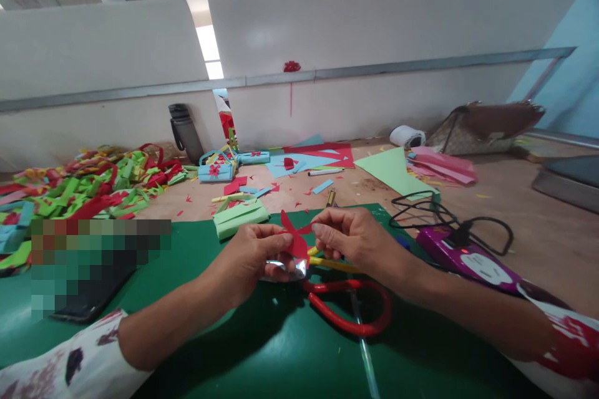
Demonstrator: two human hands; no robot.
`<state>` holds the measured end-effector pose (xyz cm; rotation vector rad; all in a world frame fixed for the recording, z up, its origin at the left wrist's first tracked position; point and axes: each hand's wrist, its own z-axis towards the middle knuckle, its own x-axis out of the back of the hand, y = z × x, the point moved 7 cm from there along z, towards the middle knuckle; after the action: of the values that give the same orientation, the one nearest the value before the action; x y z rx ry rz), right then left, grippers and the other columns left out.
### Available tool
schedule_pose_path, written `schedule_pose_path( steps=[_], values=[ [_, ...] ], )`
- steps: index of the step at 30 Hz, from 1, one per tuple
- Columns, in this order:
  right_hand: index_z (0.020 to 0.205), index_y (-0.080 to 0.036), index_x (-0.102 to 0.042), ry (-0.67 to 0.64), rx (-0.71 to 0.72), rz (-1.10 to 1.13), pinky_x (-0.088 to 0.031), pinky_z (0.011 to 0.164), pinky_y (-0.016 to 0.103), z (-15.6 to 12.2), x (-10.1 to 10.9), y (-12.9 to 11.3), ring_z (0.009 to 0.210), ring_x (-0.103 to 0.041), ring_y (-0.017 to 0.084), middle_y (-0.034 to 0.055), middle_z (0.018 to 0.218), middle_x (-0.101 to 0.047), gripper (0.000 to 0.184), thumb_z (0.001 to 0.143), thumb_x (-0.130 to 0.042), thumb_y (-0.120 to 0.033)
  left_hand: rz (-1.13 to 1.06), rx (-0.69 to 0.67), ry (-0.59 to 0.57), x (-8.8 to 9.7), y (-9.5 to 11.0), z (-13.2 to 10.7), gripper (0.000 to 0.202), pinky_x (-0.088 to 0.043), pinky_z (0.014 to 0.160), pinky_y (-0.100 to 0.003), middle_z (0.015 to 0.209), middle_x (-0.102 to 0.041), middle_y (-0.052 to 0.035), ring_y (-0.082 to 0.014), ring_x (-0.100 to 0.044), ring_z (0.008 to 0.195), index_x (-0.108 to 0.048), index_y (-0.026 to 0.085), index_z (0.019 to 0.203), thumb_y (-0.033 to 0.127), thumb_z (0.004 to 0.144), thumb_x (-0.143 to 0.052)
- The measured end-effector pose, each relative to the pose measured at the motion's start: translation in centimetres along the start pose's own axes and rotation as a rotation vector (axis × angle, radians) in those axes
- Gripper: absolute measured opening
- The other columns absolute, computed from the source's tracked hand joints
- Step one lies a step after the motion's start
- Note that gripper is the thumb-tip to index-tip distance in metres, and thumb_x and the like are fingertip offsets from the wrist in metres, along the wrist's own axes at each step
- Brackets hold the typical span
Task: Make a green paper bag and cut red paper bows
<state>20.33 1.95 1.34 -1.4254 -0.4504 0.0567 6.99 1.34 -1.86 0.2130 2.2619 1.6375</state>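
My left hand [255, 252] and right hand [355, 235] pinch red paper [298, 244], which could tear if tugged right too hard.

A green cover [210, 355] lies over the near part of the brown worktop [503, 199]. A heap of coloured paper pieces [121, 181] spreads toward the left edge. Along the far edge stand a dark bottle [186, 134], a white roll [407, 136] and, toward the far right corner, a handbag [482, 128]. A purple power strip [449, 246] lies toward the right edge.
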Motion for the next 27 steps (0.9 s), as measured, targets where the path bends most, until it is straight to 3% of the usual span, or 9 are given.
schedule_pose_path(
  steps=[7,10,15,22,24,27],
  values=[
    [0.064,-0.016,-0.053,0.005,0.024,-0.024,-0.035,0.045,0.020,0.1,-0.1,0.1,0.045,-0.041,0.007,-0.0050,0.052,-0.049,0.015,0.078,-0.053,-0.022,0.019,-0.026,-0.058,-0.7,0.0,-0.1,0.021,-0.046,0.051,-0.021,0.067,-0.062,-0.0062,-0.0119,-0.057,0.056,-0.062,0.011,0.075,0.031,0.071,-0.066],
    [0.063,-0.016,-0.053,0.014,0.015,-0.029,-0.035,0.045,0.020,0.2,0.0,0.1,0.045,-0.042,0.007,-0.0051,0.051,-0.050,0.013,0.076,-0.053,-0.020,0.024,-0.032,-0.032,-0.4,0.2,0.0,0.022,-0.046,0.052,-0.022,0.068,-0.062,-0.0057,-0.0118,-0.058,0.056,-0.061,0.011,0.079,0.031,0.070,-0.067],
    [0.063,-0.016,-0.054,0.018,0.007,-0.032,-0.036,0.046,0.019,0.2,0.2,0.1,0.045,-0.044,0.007,-0.0050,0.052,-0.052,0.012,0.074,-0.054,-0.019,0.048,-0.026,0.053,0.4,0.4,0.3,0.023,-0.047,0.048,-0.023,0.059,-0.060,-0.0026,-0.0113,-0.057,0.050,-0.059,0.012,0.068,0.030,0.064,-0.073],
    [0.065,-0.016,-0.053,0.004,0.032,-0.096,-0.037,0.046,0.020,0.3,-0.1,0.0,0.048,-0.045,0.008,-0.0046,0.054,-0.050,0.016,0.079,-0.051,-0.023,0.074,-0.006,0.012,0.1,0.1,0.3,0.023,-0.044,0.047,-0.020,0.056,-0.061,-0.0018,-0.0084,-0.054,0.045,-0.061,0.012,0.062,0.031,0.062,-0.074],
    [0.070,-0.017,-0.054,0.005,0.084,-0.185,-0.039,0.049,0.022,0.1,-0.1,-0.6,0.051,-0.047,0.009,-0.0035,0.058,-0.052,0.016,0.082,-0.049,-0.025,0.070,-0.037,0.031,0.4,0.5,0.4,0.022,-0.044,0.047,-0.021,0.057,-0.060,-0.0014,-0.0087,-0.054,0.046,-0.061,0.012,0.063,0.029,0.061,-0.074],
    [0.079,-0.017,-0.057,0.002,0.222,-0.535,-0.041,0.058,0.026,-0.7,0.0,-2.0,0.062,-0.053,0.014,0.0002,0.069,-0.058,0.012,0.083,-0.052,-0.026,0.047,-0.126,0.090,1.5,1.6,0.6,0.020,-0.044,0.047,-0.020,0.060,-0.059,-0.0004,-0.0089,-0.054,0.050,-0.060,0.011,0.065,0.027,0.063,-0.073]
  ],
)
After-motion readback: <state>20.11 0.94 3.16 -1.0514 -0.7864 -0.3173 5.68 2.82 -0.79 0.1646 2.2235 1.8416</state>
